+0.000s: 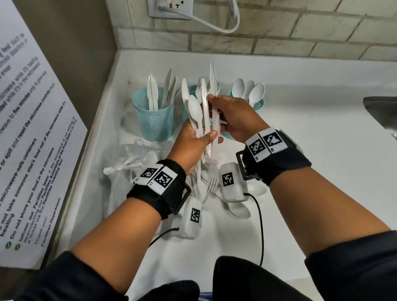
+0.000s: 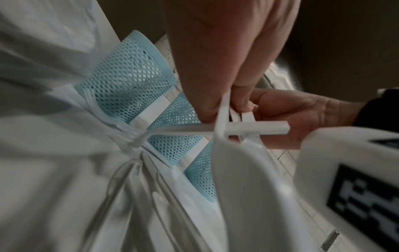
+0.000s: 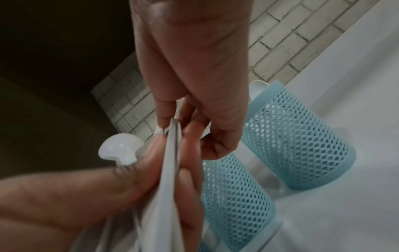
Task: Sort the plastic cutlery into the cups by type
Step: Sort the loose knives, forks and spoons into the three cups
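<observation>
We see the left hand [image 1: 193, 146] gripping a mixed bundle of white plastic cutlery [image 1: 202, 117], fingers and thumb curled round the handles, held upright above the white bench [image 1: 310, 166] in front of the cups. A spoon [image 1: 194, 108] sticks up at the left of the bundle. The right hand [image 1: 235, 118] pinches a knife [image 1: 212, 79] at the bundle's right edge, its tip standing higher than the rest.

Three light blue mesh cups stand in a row near the back wall. The left cup [image 1: 154, 115] holds knives. The middle cup [image 1: 186, 104] is mostly hidden behind the hands; we can't tell its contents for sure. The right cup [image 1: 258, 104] holds spoons [image 1: 249, 91].

More loose cutlery lies on the bench under the wrists, including a fork [image 1: 212, 179]. A clear plastic bag [image 1: 128, 159] with a few pieces lies left of that. A posted notice [image 1: 17, 138] is on the left wall, a socket [image 1: 172, 3] with a white cord on the brick wall, a sink edge [image 1: 390, 113] at right.
</observation>
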Demonstrator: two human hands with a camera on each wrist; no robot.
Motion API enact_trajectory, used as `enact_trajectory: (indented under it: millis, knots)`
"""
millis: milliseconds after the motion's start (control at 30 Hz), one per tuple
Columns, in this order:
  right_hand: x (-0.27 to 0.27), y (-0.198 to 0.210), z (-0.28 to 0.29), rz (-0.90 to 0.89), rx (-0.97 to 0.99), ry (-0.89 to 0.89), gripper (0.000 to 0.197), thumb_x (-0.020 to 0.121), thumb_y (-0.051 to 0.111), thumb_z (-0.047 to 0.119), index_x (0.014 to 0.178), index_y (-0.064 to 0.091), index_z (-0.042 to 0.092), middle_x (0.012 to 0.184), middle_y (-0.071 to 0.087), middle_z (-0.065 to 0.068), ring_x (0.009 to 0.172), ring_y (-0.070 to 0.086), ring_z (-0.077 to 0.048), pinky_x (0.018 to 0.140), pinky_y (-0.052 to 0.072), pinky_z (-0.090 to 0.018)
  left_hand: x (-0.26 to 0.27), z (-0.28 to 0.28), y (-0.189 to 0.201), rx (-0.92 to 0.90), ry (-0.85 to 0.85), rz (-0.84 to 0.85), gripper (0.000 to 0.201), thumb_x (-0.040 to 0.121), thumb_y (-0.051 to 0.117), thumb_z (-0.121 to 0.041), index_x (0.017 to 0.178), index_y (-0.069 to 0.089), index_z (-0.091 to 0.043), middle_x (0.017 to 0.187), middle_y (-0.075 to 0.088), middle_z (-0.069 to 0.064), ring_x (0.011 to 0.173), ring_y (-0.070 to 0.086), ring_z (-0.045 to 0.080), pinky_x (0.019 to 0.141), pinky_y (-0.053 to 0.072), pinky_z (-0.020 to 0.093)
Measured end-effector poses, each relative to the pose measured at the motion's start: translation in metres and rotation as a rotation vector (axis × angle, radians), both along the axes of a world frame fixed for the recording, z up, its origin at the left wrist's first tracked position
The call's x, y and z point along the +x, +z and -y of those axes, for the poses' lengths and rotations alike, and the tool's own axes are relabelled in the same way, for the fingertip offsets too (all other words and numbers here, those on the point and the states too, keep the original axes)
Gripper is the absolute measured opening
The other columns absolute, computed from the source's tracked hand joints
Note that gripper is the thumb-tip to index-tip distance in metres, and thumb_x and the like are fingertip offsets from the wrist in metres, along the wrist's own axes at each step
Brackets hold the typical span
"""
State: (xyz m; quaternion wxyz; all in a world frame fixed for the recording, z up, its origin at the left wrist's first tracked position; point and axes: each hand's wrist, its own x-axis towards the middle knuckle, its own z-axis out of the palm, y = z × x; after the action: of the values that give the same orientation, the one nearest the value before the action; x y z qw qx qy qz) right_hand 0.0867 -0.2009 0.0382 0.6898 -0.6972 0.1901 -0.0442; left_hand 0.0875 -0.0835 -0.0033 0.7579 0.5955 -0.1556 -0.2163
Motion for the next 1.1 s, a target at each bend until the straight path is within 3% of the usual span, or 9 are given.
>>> enact_trajectory:
  millis: [233, 333, 467, 567, 733, 933, 1100]
  knots:
    - [0.001, 0.006, 0.004, -0.016, -0.121, 0.068, 0.004, 0.086, 0.064, 0.012, 0.089, 0.062, 0.009, 0.074, 0.062, -0.008, 0.062, 0.058, -0.021, 0.051, 0.045, -0.024, -0.003, -0.003, 0.002, -0.01, -0.042, -0.077, 0.036, 0.09, 0.048, 0.008, 0.127, 0.047, 0.005, 0.105, 0.062, 0.015, 0.064, 0.068, 0.004, 0.066, 0.055, 0.015]
    - [0.005, 0.009, 0.006, 0.025, -0.104, -0.003, 0.006, 0.084, 0.064, 0.008, 0.087, 0.063, 0.014, 0.075, 0.063, -0.001, 0.07, 0.059, -0.016, 0.068, 0.046, -0.028, -0.005, -0.003, 0.003, -0.015, -0.065, -0.087, 0.036, 0.091, 0.047, 0.009, 0.127, 0.047, 0.005, 0.109, 0.06, 0.016, 0.064, 0.068, 0.002, 0.065, 0.054, 0.013]
    - [0.009, 0.015, 0.011, 0.084, -0.082, -0.073, 0.009, 0.085, 0.064, 0.01, 0.083, 0.06, 0.018, 0.074, 0.064, 0.004, 0.07, 0.058, -0.01, 0.072, 0.044, -0.026, -0.004, -0.004, 0.005, -0.018, -0.109, -0.097, 0.037, 0.091, 0.047, 0.009, 0.128, 0.046, 0.005, 0.108, 0.06, 0.017, 0.064, 0.068, 0.002, 0.068, 0.055, 0.014]
    - [0.008, 0.017, 0.015, 0.067, -0.104, -0.06, 0.009, 0.087, 0.064, 0.015, 0.079, 0.06, 0.018, 0.074, 0.063, 0.003, 0.065, 0.057, -0.009, 0.067, 0.046, -0.022, -0.004, -0.005, 0.006, -0.009, -0.113, -0.094, 0.038, 0.09, 0.048, 0.008, 0.128, 0.045, 0.005, 0.108, 0.06, 0.017, 0.065, 0.068, 0.002, 0.067, 0.055, 0.014]
    - [0.007, 0.019, 0.021, 0.045, -0.231, -0.144, 0.027, 0.086, 0.066, 0.021, 0.063, 0.053, 0.016, 0.06, 0.056, 0.003, 0.051, 0.051, -0.006, 0.049, 0.042, -0.016, -0.007, -0.007, 0.004, 0.024, -0.123, -0.095, 0.041, 0.09, 0.049, 0.008, 0.13, 0.043, 0.004, 0.109, 0.06, 0.016, 0.067, 0.068, 0.002, 0.066, 0.054, 0.013]
    - [0.006, 0.022, 0.023, -0.036, -0.315, -0.013, 0.026, 0.086, 0.066, 0.022, 0.064, 0.052, 0.018, 0.068, 0.055, 0.001, 0.055, 0.046, -0.005, 0.052, 0.037, -0.017, -0.008, -0.009, 0.006, 0.035, -0.145, -0.102, 0.037, 0.09, 0.051, 0.006, 0.126, 0.047, -0.001, 0.106, 0.062, 0.015, 0.066, 0.068, 0.004, 0.067, 0.056, 0.017]
    - [0.005, 0.031, 0.034, 0.097, -0.129, -0.23, 0.027, 0.087, 0.063, 0.012, 0.063, 0.051, 0.015, 0.064, 0.054, -0.002, 0.049, 0.046, -0.009, 0.045, 0.036, -0.018, -0.006, -0.013, 0.004, 0.061, -0.139, -0.126, 0.03, 0.091, 0.053, 0.001, 0.119, 0.053, -0.006, 0.094, 0.068, 0.0, 0.069, 0.069, 0.003, 0.07, 0.055, 0.023]
